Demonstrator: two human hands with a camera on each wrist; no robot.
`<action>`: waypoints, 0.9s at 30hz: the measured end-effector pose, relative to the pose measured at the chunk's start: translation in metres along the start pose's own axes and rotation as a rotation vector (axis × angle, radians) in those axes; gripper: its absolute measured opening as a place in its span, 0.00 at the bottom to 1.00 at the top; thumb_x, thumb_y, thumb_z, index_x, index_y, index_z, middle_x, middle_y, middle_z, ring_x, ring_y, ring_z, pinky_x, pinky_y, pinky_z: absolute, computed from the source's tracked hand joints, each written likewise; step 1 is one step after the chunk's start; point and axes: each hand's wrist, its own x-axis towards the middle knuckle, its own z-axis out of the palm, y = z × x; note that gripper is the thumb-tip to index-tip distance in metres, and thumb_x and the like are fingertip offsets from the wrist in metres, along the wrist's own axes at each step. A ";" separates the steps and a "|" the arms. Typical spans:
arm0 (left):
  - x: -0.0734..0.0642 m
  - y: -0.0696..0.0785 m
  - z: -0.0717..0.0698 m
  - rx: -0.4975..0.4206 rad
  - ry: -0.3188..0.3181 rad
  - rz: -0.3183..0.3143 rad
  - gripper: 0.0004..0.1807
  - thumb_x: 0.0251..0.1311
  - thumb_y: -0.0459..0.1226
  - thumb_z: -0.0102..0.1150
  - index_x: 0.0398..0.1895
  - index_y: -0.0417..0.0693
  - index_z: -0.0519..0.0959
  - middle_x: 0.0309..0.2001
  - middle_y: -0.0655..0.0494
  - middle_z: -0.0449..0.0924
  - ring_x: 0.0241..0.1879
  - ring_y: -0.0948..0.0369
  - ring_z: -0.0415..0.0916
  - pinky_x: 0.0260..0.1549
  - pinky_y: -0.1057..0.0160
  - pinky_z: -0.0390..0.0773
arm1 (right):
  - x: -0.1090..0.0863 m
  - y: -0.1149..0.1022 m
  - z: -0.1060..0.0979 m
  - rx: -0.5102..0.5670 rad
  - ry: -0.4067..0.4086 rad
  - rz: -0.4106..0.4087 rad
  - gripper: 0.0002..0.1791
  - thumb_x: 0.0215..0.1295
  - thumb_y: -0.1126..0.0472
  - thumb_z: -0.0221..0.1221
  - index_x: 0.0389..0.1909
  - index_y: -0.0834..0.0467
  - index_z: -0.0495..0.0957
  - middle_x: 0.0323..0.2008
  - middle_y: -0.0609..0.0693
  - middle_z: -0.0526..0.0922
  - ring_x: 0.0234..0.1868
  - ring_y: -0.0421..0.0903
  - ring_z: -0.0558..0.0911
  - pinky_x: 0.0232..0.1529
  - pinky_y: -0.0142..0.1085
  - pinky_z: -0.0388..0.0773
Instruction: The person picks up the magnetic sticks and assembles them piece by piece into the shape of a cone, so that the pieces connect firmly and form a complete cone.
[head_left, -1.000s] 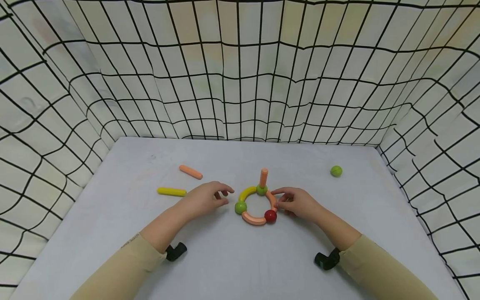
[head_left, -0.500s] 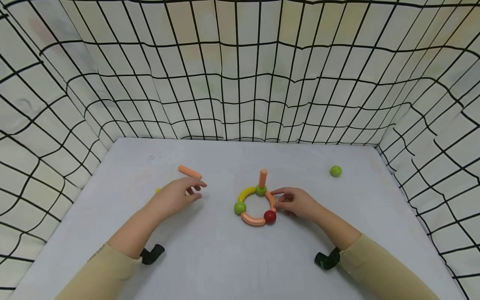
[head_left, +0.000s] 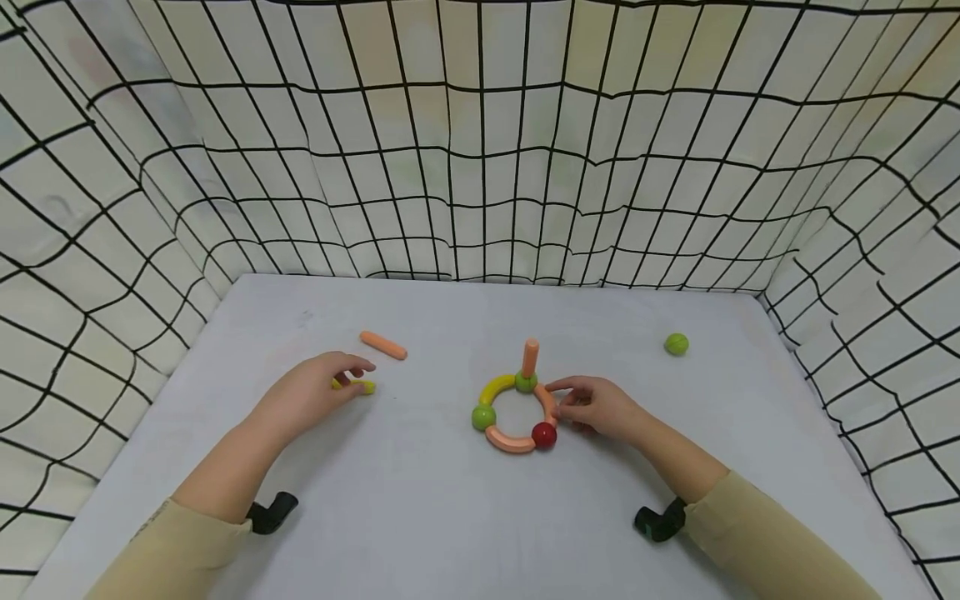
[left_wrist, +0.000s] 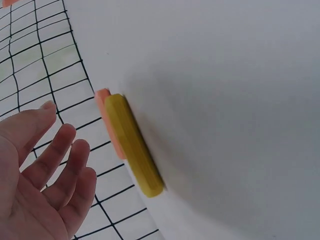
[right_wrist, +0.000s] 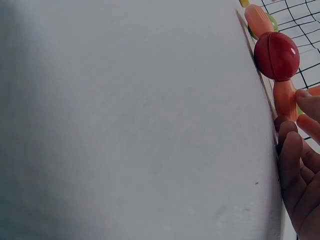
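Left grip spread above yellow rod: off-centre closure may roll it. Right grip touching orange arc, pinch undeterminable: excess pressure may detach it.

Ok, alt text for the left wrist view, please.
The left hand, holding nothing, is close to a yellow stick on a white table. An orange stick lies partly hidden behind the yellow one, with black netting beyond.

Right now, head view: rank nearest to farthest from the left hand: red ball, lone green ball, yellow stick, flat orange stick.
1. Yellow stick: partly hidden by the left hand.
2. Flat orange stick: just beyond.
3. Red ball: rightward, on the ring.
4. Lone green ball: far right.
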 end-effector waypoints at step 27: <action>0.021 -0.022 0.019 0.184 -0.014 0.044 0.18 0.58 0.32 0.68 0.52 0.50 0.84 0.50 0.51 0.82 0.49 0.48 0.76 0.49 0.46 0.75 | -0.002 0.003 0.000 0.013 -0.002 -0.016 0.21 0.66 0.60 0.64 0.60 0.51 0.79 0.33 0.49 0.81 0.24 0.46 0.77 0.26 0.37 0.75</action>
